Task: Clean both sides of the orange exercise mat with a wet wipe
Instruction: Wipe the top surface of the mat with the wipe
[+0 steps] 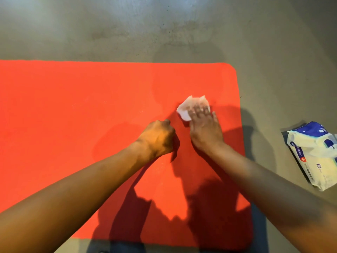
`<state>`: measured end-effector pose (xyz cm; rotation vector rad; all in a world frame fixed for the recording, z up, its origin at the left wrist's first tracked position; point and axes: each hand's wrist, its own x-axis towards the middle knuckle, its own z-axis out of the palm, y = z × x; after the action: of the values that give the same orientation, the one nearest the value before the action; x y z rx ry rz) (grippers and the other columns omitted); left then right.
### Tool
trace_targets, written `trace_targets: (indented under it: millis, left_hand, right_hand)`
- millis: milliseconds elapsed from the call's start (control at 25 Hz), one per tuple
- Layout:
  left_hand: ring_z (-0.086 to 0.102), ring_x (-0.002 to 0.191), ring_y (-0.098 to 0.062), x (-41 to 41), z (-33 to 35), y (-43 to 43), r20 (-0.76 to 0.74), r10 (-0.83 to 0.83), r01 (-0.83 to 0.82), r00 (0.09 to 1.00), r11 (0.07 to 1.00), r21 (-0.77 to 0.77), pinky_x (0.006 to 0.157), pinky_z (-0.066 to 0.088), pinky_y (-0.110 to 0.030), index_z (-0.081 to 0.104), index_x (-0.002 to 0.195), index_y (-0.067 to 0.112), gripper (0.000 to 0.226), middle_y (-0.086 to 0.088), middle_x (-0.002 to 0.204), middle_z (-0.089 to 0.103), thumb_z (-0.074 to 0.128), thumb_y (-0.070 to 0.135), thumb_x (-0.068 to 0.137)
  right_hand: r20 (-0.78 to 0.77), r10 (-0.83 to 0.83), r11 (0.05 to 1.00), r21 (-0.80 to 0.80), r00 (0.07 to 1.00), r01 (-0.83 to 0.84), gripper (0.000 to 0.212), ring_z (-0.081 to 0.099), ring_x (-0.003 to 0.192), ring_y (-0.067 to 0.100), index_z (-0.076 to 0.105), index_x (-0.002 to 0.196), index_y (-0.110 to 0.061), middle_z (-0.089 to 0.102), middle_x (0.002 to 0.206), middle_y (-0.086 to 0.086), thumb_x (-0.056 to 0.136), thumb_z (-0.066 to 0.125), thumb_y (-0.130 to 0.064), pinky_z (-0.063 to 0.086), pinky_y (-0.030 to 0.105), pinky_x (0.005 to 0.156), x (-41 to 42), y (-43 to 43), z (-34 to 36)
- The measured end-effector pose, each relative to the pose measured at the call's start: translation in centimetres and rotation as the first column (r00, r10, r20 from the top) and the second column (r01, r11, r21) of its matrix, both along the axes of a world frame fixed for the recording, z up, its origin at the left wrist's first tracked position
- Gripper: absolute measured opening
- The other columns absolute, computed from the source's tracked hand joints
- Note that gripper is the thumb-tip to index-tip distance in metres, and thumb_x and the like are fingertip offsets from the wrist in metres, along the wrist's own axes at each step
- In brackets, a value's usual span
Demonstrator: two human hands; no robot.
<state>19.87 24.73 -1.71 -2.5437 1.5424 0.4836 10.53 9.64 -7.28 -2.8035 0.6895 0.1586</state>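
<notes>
My right hand [204, 128] presses the wet wipe [187, 106] flat, grip open, near the orange mat [73, 115]'s right edge; its unwiped length runs leftward past my left hand [156, 139], fisted and empty.

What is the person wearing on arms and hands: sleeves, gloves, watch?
Nothing visible. The left hand and right hand are bare: no gloves, no rings showing. The left forearm and right forearm are bare to the frame edge: no sleeves, watch or bands.
</notes>
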Motion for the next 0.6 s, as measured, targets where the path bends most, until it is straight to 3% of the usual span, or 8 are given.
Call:
trace_targets:
  millis: [80, 240, 440, 520, 600]
  left_hand:
    - [0.067, 0.077, -0.035, 0.7, 0.3, -0.7, -0.015, 0.033, -0.033, 0.999, 0.999, 0.005, 0.057, 0.037, -0.032, 0.070, 0.080, 0.014, 0.033, -0.008, 0.088, 0.066, 0.058, 0.045, 0.087]
    - [0.063, 0.098, -0.034, 3.4, -0.4, -2.3, -0.057, 0.150, -0.152, 0.987, 0.988, -0.035, 0.069, 0.046, -0.036, 0.070, 0.097, 0.017, 0.026, -0.007, 0.104, 0.065, 0.057, 0.037, 0.087]
    - [0.051, 0.121, -0.031, 8.0, -2.5, -4.5, -0.242, 0.225, -0.253, 0.944, 0.964, -0.089, 0.096, 0.049, -0.045, 0.067, 0.106, 0.026, 0.045, -0.005, 0.125, 0.055, 0.068, 0.051, 0.069]
    - [0.052, 0.117, -0.030, 9.0, -3.0, -4.8, -0.263, 0.237, -0.271, 0.935, 0.957, -0.099, 0.095, 0.048, -0.044, 0.065, 0.108, 0.024, 0.050, -0.004, 0.124, 0.055, 0.080, 0.049, 0.067]
    - [0.054, 0.104, -0.028, 9.3, -3.2, -4.8, -0.211, 0.233, -0.263, 0.949, 0.956, -0.127, 0.086, 0.050, -0.042, 0.063, 0.105, 0.024, 0.053, 0.000, 0.111, 0.055, 0.084, 0.050, 0.064]
  right_hand:
    - [0.001, 0.111, 0.994, 0.009, 0.994, -0.111, 0.055, 0.026, 0.151, 0.030, 0.045, 0.148, -0.023, 0.036, 0.161, 0.007, 0.095, 0.033, -0.030, 0.024, 0.058, 0.118, -1.6, 1.1, -0.6]
    - [-0.028, 0.152, 0.986, -0.067, 0.988, -0.154, 0.051, 0.022, 0.153, 0.024, 0.041, 0.151, -0.030, 0.031, 0.164, 0.002, 0.100, 0.037, -0.028, 0.014, 0.061, 0.120, 1.8, -2.3, -0.8]
    - [-0.062, -0.108, 0.994, -0.031, 0.992, 0.106, 0.050, 0.021, 0.153, 0.028, 0.040, 0.150, -0.028, 0.027, 0.164, 0.006, 0.101, 0.036, -0.029, 0.014, 0.061, 0.119, 9.3, -7.3, 0.0]
    - [-0.028, -0.158, 0.987, -0.014, 0.987, 0.158, 0.048, 0.020, 0.152, 0.033, 0.042, 0.149, -0.026, 0.028, 0.164, 0.008, 0.101, 0.035, -0.030, 0.015, 0.058, 0.120, 10.5, -6.5, -0.2]
    - [0.058, -0.080, 0.997, 0.018, 0.995, 0.079, 0.047, 0.020, 0.152, 0.035, 0.045, 0.148, -0.023, 0.031, 0.163, 0.010, 0.103, 0.034, -0.029, 0.018, 0.054, 0.121, 10.2, -4.1, -1.2]
